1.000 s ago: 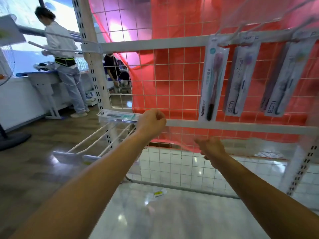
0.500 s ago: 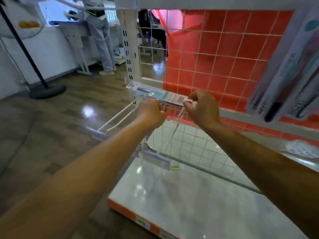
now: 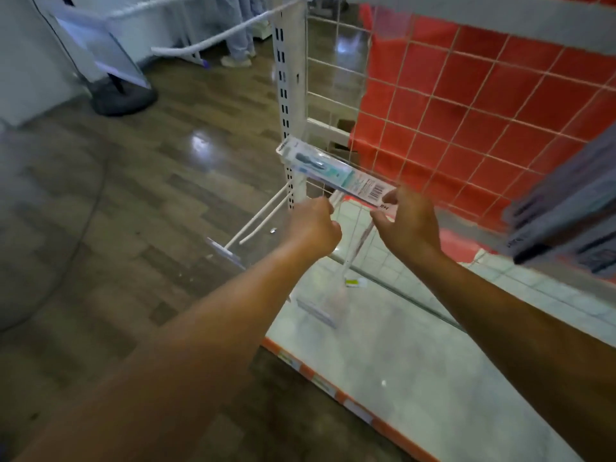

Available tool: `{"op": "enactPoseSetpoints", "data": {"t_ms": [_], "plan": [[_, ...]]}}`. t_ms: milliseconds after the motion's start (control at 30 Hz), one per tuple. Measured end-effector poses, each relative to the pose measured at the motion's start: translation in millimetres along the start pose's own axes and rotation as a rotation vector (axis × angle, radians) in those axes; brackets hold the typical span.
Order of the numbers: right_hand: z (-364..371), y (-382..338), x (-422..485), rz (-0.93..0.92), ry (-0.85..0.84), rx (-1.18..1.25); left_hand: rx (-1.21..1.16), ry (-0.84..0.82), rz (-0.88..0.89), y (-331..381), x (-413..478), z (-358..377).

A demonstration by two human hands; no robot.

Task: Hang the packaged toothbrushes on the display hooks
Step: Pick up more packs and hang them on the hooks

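Note:
A packaged toothbrush (image 3: 328, 170) with a teal insert and a barcode lies nearly flat in front of the wire grid, at the white upright post. My right hand (image 3: 405, 220) pinches its near end by the barcode. My left hand (image 3: 313, 228) is curled just below and left of the package, at a white display hook; what it grips is hidden by the fist. A white double-wire hook (image 3: 256, 225) with a clear label holder juts out to the left. A second hook (image 3: 346, 261) points down toward me. Hung packages (image 3: 563, 208) blur at the right edge.
The white slotted upright (image 3: 288, 95) carries a wire grid (image 3: 466, 105) backed by red cloth. A glossy white base shelf (image 3: 416, 355) with an orange front edge lies below. Wood floor spreads left, with a black stand base (image 3: 123, 98) and a person's feet (image 3: 236, 60) behind.
My head has tipped down and closer to the low hooks. My right hand rose from below and took the package's near end. My left hand dropped off the package toward the hook.

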State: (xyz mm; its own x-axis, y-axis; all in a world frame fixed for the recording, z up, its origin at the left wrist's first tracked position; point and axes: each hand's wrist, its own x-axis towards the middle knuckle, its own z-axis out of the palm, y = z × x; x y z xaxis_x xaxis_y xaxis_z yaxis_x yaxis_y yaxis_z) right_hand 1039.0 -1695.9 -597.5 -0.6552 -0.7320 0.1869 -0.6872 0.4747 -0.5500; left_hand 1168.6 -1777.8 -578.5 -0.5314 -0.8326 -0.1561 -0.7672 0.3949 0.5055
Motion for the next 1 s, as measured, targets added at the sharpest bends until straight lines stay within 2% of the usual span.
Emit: {"op": "enactPoseSetpoints", "data": {"t_ms": [167,400,600,733,1000], "plan": [[-1.7,-3.1,-3.9,0.047,-0.046,-0.023,0.087,-0.058,-0.013,0.8,-6.8,-11.3],[6.3,-15.9,15.5,0.101,-0.006,-0.050,0.311,-0.107,0.143,-12.4,7.2,-22.9],[17.6,-24.2,34.1,0.087,-0.010,-0.121,0.362,-0.162,0.243,-17.8,29.1,-21.3],[31.7,-30.2,52.9,0.036,-0.040,-0.191,0.343,-0.208,0.217,-22.6,46.7,-16.5],[53.4,-26.3,79.7,0.016,-0.225,-0.349,0.308,-0.240,0.136,-21.9,80.5,0.9]]}}
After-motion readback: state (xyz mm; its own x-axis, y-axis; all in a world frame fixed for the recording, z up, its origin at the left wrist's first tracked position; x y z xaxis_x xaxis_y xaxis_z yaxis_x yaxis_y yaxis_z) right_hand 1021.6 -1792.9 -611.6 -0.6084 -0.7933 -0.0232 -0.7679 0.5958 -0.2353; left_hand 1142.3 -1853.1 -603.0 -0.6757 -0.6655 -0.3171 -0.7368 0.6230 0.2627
